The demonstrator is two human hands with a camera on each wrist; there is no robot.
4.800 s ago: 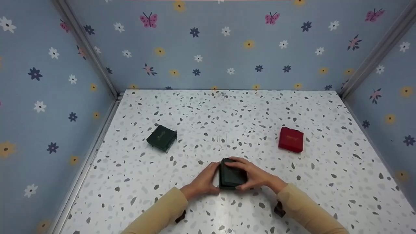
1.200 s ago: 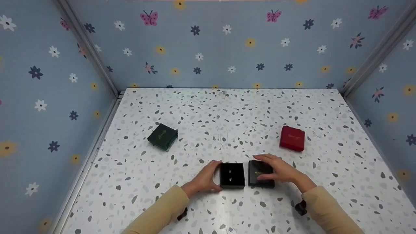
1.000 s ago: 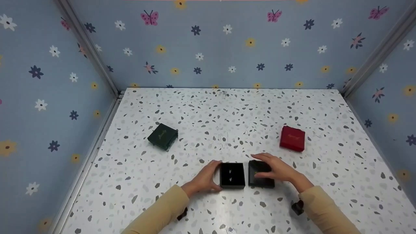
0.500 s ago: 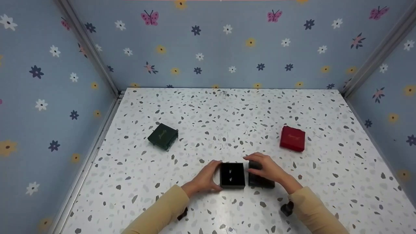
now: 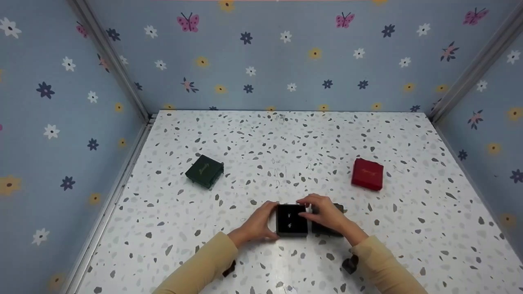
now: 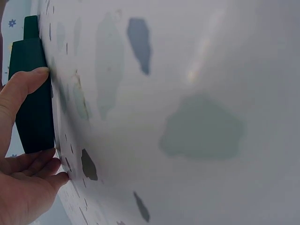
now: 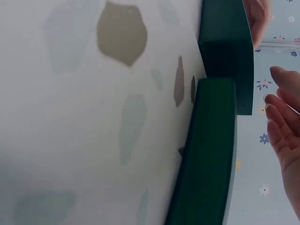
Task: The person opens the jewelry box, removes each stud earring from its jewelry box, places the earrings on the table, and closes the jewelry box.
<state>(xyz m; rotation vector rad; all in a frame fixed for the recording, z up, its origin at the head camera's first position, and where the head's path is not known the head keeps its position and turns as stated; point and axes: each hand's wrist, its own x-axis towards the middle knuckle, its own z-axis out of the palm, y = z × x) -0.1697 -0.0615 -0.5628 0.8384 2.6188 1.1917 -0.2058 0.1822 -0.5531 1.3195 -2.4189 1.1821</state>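
A dark green jewelry box base [image 5: 300, 230] lies on the speckled table, its black lining facing up with two small silvery pieces [image 5: 289, 220] on it. My left hand [image 5: 255, 224] grips the base at its left side, thumb on the near face and fingers at the far one. Just right of the base lies its lid [image 5: 327, 229], flat and partly hidden under my right hand [image 5: 325, 210]. That hand hovers with bent fingers, its fingertips over the base's right edge. In the right wrist view the fingers [image 7: 279, 122] hold nothing and stay above the lid [image 7: 206, 154].
A closed green jewelry box [image 5: 204, 171] with gold lettering sits turned at the left. On the right is a red box [image 5: 367, 174]. Flowered walls [image 5: 265, 49] enclose the table [image 5: 245, 134] at the back and both sides.
The lid was on the base at first; it has come off and now lies to the right. My right hand has since moved left from the lid to the base; my left stays.
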